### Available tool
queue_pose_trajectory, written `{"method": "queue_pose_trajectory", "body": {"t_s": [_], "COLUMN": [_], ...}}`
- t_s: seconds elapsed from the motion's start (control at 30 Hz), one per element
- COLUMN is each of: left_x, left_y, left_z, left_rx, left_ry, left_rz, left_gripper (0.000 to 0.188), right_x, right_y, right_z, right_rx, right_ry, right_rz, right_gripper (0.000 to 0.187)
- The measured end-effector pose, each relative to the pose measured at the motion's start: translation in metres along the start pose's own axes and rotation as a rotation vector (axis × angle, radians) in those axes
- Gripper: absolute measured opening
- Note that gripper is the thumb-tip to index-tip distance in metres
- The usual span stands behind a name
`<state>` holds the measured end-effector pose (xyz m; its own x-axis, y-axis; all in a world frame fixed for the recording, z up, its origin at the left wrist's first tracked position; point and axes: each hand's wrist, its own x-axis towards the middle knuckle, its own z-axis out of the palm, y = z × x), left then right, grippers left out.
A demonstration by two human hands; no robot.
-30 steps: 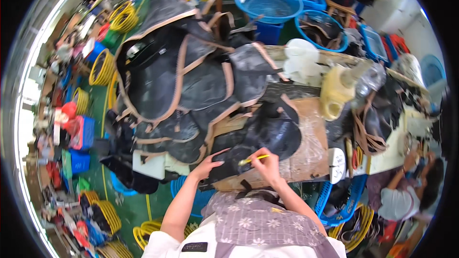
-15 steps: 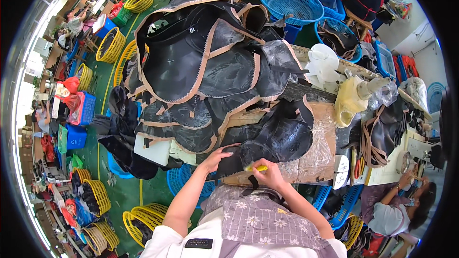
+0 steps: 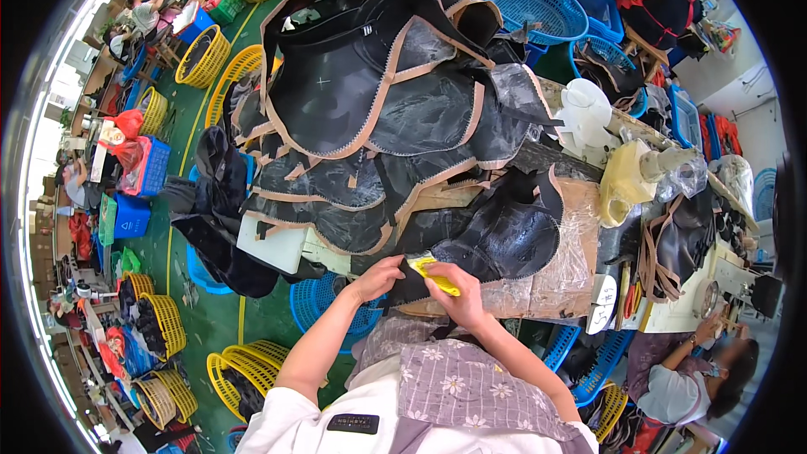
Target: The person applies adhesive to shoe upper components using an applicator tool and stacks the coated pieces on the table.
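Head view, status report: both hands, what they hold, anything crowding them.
Left hand flat on black neoprene piece. Right hand grips yellow tool on the same piece. Tall pile of black cut pieces crowds just beyond.

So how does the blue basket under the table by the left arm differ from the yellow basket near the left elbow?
The blue basket sits half tucked under the table edge and looks empty; the yellow basket stands out on the green floor with dark pieces inside. They also differ plainly in colour. The left hand is closer to the blue basket than to the yellow one. Both are open lattice plastic baskets.
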<state>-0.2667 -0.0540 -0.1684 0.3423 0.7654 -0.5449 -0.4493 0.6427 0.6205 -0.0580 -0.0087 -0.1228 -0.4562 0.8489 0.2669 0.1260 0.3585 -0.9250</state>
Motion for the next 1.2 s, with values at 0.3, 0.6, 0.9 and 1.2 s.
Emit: {"method": "queue_pose_trajectory", "body": {"t_s": [0.3,0.6,0.9,1.2], "left_x": [0.005,0.006,-0.004,0.005], "left_y": [-0.015,0.002,0.024,0.027], "left_z": [-0.019,-0.013,0.012,0.014], "left_rx": [0.022,0.015,0.186,0.355], "left_ry": [-0.003,-0.040,0.056,0.018], "left_rz": [0.058,0.039,0.051,0.093], "left_gripper": [0.054,0.057,0.056,0.059], "right_x": [-0.030,-0.020,-0.002,0.012], "right_y": [0.019,0.016,0.030,0.038], "right_z": [0.014,0.003,-0.055,-0.062], "right_rx": [-0.065,-0.138,-0.302,-0.440], "right_ry": [-0.249,-0.155,0.088,-0.045], "right_rz": [0.052,0.006,0.025,-0.079], "right_gripper": [0.018,0.011,0.011,0.014]}}
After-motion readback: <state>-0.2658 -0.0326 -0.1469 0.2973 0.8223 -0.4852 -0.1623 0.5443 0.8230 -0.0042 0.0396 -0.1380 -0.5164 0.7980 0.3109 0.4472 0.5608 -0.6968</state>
